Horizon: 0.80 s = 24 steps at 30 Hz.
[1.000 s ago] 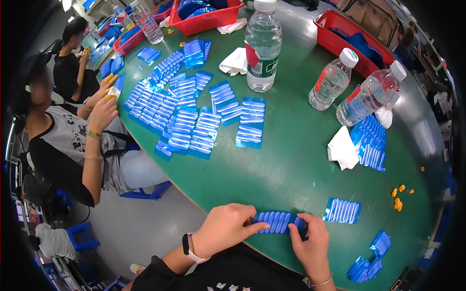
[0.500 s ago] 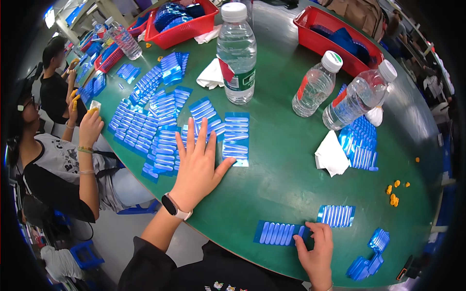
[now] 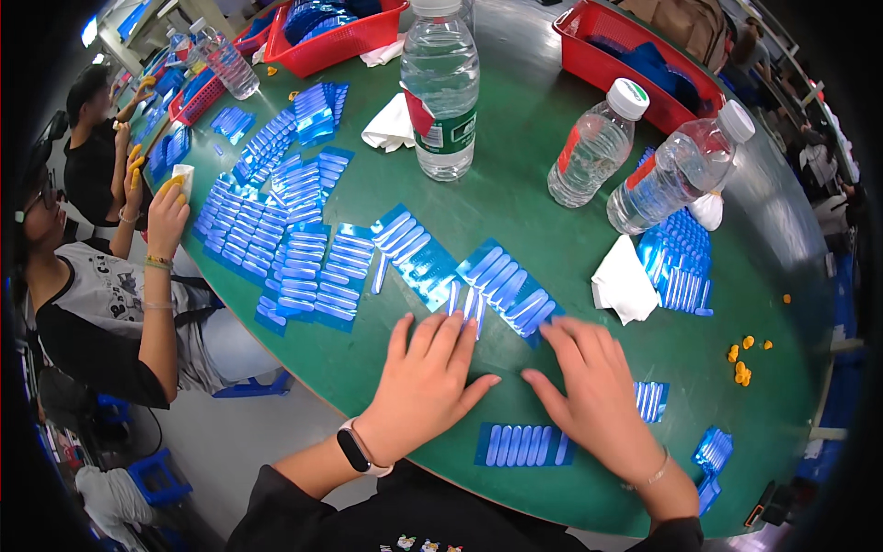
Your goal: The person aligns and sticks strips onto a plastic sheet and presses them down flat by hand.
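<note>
Midway along the near side of the table, my left hand [image 3: 430, 379] lies with fingers outstretched. Its fingertips reach the loose slim blue strips [image 3: 473, 306] below two slanted sheets. One blue sheet [image 3: 418, 262] has strips along its upper left part; the other sheet [image 3: 504, 287] carries a row of them. My right hand [image 3: 593, 382], slightly blurred, has thumb and fingers apart, its fingertips at the second sheet's lower right end. Below lies a short strip sheet [image 3: 524, 445], and another small sheet [image 3: 651, 401] is partly hidden behind my right hand.
Many strip sheets [image 3: 244, 221] overlap at left, beside a seated co-worker [image 3: 101, 285]. Water bottles [image 3: 441, 101] stand beyond; red baskets [image 3: 336, 46] line the back. At right are a white tissue [image 3: 624, 281], a sheet stack [image 3: 679, 262] and small orange pieces [image 3: 741, 372].
My left hand has drawn nearer to me and right. My right hand has left the short sheet and moved up. Two sheets now lie aslant between the hands, with loose strips below them.
</note>
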Each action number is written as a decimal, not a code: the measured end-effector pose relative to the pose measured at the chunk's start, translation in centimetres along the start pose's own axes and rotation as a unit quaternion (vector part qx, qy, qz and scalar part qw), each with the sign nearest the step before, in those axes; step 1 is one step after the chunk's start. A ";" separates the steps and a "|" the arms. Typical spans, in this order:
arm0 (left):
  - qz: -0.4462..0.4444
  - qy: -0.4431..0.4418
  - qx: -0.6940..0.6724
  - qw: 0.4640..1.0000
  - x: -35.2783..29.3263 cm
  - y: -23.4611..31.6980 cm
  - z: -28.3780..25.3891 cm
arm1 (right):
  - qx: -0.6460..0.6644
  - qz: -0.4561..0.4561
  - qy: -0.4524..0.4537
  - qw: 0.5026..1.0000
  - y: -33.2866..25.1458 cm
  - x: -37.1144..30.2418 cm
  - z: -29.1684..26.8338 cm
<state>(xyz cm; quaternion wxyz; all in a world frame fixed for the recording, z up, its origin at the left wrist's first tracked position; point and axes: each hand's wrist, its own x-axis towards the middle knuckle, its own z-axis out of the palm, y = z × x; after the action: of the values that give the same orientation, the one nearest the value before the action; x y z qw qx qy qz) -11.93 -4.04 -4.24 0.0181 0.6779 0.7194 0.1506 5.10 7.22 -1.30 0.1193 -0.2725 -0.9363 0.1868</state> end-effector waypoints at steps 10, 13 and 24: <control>-0.060 0.106 0.034 0.992 5.1 -8.9 -1.1 | -0.088 0.027 0.061 0.994 2.5 2.6 1.8; -0.098 0.035 0.027 0.994 6.3 -9.3 -1.9 | -0.123 0.051 0.055 0.990 3.3 2.1 1.3; -0.093 -0.021 -0.040 0.995 7.4 -7.4 -1.9 | -0.159 -0.014 0.040 0.986 4.1 -1.6 0.5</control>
<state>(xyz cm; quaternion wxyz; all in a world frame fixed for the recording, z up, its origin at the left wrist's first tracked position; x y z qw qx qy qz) -20.14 2.58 -2.94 0.0744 0.6100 0.7719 0.1630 8.14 9.39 -3.68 0.1148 -0.2826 -0.9521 0.0228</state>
